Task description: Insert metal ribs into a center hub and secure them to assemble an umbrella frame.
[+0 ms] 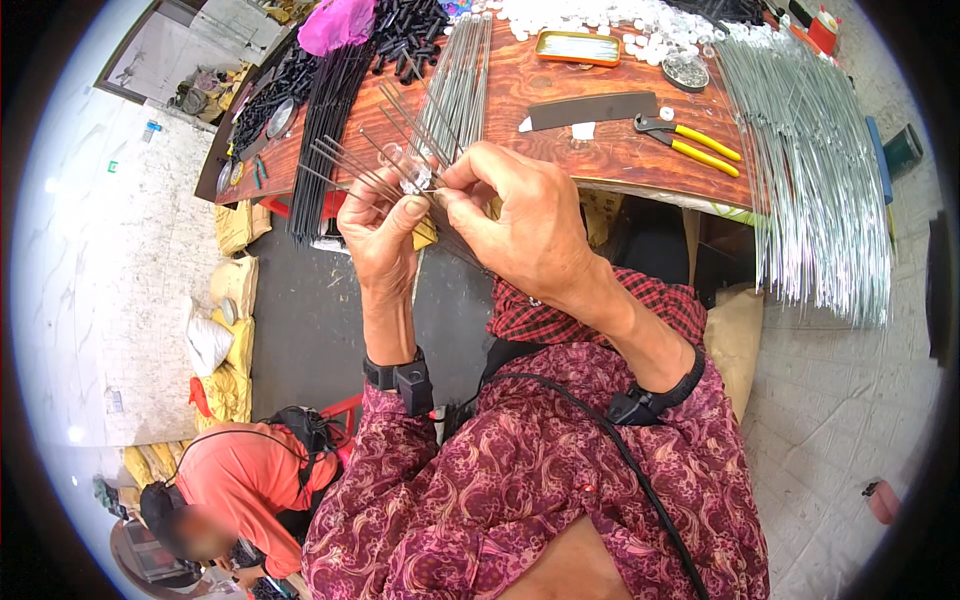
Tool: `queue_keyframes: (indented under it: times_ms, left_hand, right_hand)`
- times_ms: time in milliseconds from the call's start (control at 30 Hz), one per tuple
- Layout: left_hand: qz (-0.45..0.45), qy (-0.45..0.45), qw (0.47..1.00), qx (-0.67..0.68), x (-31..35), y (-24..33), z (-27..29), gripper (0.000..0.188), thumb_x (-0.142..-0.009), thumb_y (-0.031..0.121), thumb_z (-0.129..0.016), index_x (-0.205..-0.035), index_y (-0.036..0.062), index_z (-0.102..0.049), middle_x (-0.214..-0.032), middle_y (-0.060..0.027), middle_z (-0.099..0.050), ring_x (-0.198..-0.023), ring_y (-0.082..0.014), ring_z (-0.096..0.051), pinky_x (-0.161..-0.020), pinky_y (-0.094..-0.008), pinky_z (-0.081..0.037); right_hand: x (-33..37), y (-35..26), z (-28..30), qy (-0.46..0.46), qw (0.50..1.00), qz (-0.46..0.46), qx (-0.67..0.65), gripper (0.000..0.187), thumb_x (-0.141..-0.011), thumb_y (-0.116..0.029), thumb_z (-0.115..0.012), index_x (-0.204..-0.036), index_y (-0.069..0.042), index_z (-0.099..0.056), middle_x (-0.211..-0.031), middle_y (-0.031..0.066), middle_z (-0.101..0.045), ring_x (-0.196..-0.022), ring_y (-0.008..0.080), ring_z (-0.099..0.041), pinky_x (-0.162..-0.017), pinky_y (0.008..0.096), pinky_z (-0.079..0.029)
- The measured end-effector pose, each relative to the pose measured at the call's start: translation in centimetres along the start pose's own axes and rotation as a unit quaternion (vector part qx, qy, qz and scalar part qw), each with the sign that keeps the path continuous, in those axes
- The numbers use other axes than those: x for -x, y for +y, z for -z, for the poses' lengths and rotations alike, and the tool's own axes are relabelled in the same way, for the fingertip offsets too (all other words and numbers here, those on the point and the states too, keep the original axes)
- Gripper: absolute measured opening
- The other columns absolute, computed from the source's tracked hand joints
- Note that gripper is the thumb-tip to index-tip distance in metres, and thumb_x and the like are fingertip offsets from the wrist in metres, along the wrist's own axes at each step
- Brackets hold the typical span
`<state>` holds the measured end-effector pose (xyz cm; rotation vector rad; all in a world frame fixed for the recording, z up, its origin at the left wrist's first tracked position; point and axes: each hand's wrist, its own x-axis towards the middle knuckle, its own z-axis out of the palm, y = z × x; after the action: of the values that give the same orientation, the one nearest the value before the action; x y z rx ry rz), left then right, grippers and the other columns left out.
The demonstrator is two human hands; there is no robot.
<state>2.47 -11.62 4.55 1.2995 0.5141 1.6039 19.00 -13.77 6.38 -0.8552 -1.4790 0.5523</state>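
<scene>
Head view: thin metal rods (385, 150) fanned in my hands above the near edge of the wooden table (600, 150).
My left hand (385, 235) and right hand (520, 225) meet, both pinched on the small clear hub (415, 175). Several rods seated, pointing up-left away from me; many loose rods (815, 170) remain, so seemingly early.

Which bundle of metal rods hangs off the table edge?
The big shiny silver bundle at the right end of the table: its ends droop past the edge. The dark bundle and the thin grey bundle lie further left.
</scene>
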Motion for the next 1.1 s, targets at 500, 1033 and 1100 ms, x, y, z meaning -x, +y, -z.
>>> queue_keyframes:
  times_ms: [500, 1033, 1100]
  left_hand:
    - [0.029, -0.048, 0.997, -0.044, 0.1, 0.7, 0.8, 0.038, -0.072, -0.003, -0.078, -0.105, -0.0009, -0.060, -0.109, -0.0214, -0.066, -0.100, -0.0269, -0.066, -0.090, -0.0389, -0.053]
    - [0.046, -0.032, 0.998, -0.004, 0.8, 0.4, 0.9, 0.054, -0.071, 0.005, -0.080, -0.119, -0.0035, -0.057, -0.112, -0.0224, -0.064, -0.103, -0.0272, -0.064, -0.090, -0.0377, -0.053]
    - [0.045, -0.033, 0.998, 0.001, 0.9, 0.2, 1.3, 0.056, -0.070, 0.005, -0.079, -0.121, -0.0035, -0.057, -0.111, -0.0220, -0.064, -0.104, -0.0277, -0.064, -0.090, -0.0384, -0.053]
  right_hand:
    - [0.2, -0.2, 1.6, -0.070, 0.980, -0.143, -0.119, 0.014, -0.077, -0.014, -0.074, -0.082, -0.003, -0.066, -0.074, 0.0102, -0.069, -0.069, 0.0215, -0.070, -0.058, 0.0315, -0.051]
    - [1.2, -0.4, 0.9, 0.001, 0.994, -0.066, -0.083, 0.013, -0.077, -0.012, -0.073, -0.084, -0.004, -0.066, -0.077, 0.0085, -0.067, -0.068, 0.0204, -0.069, -0.059, 0.0314, -0.052]
    - [1.3, -0.3, 0.8, 0.006, 0.995, -0.064, -0.079, 0.013, -0.077, -0.012, -0.073, -0.084, -0.004, -0.066, -0.077, 0.0084, -0.067, -0.067, 0.0209, -0.068, -0.058, 0.0317, -0.052]
